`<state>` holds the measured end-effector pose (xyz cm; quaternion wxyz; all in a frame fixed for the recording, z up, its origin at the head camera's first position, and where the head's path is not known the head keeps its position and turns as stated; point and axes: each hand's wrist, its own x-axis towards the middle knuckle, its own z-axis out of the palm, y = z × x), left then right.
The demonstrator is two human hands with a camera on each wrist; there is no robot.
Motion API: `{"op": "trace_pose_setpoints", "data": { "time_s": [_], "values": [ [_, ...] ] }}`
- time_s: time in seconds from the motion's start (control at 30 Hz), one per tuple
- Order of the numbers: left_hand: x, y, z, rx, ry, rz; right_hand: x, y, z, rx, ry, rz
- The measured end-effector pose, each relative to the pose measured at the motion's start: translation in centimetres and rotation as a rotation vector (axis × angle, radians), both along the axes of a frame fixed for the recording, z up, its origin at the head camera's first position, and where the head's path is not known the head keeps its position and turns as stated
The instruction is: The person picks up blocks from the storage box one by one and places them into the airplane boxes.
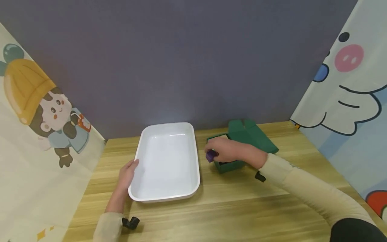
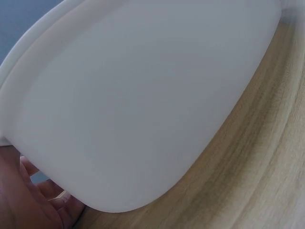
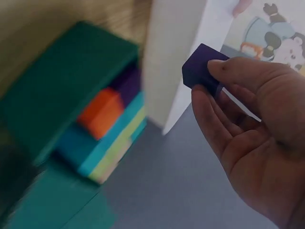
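Note:
My right hand (image 1: 224, 150) pinches a purple block (image 3: 202, 68) between thumb and fingers, over the near-left part of a green box (image 1: 230, 167). In the right wrist view the box holds several coloured blocks, among them an orange block (image 3: 102, 113) and blue, purple and pale green ones. The box's green lid flap (image 1: 254, 137) lies folded back to the right. At the left, my left hand (image 1: 127, 173) grips the left edge of a white rectangular tray (image 1: 164, 164), thumb on the rim. Its fingers (image 2: 50, 188) show beside the tray wall in the left wrist view. Nothing lies in the tray.
Everything stands on a wooden table (image 1: 235, 208) against a dark grey panel (image 1: 193, 67). Walls with cartoon prints rise at left and right. The green box stands a short way right of the tray.

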<state>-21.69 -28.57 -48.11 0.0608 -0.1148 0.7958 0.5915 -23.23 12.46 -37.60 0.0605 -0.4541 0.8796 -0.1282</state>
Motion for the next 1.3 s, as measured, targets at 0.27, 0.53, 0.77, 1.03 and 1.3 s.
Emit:
{"op": "trace_pose_setpoints", "data": {
  "time_s": [0.27,0.53,0.77,1.03,1.3],
  "values": [
    [0.3,-0.9,0.2,-0.009,-0.019,0.005,1.0,5.5,-1.1,-0.023,-0.102,-0.173],
    [0.3,-0.9,0.2,-0.005,-0.024,-0.016,0.9,7.6,-1.4,0.031,-0.033,-0.239],
    [0.3,-0.7,0.3,0.008,-0.019,-0.014,0.3,8.2,-1.8,0.065,0.017,-0.259],
    [0.1,-0.5,0.1,0.023,-0.016,-0.030,-0.4,8.4,-3.0,0.069,0.031,-0.269],
    [0.1,0.0,-0.1,0.010,-0.017,-0.022,-0.4,8.2,-3.8,0.088,0.062,-0.284]
  ]
}}
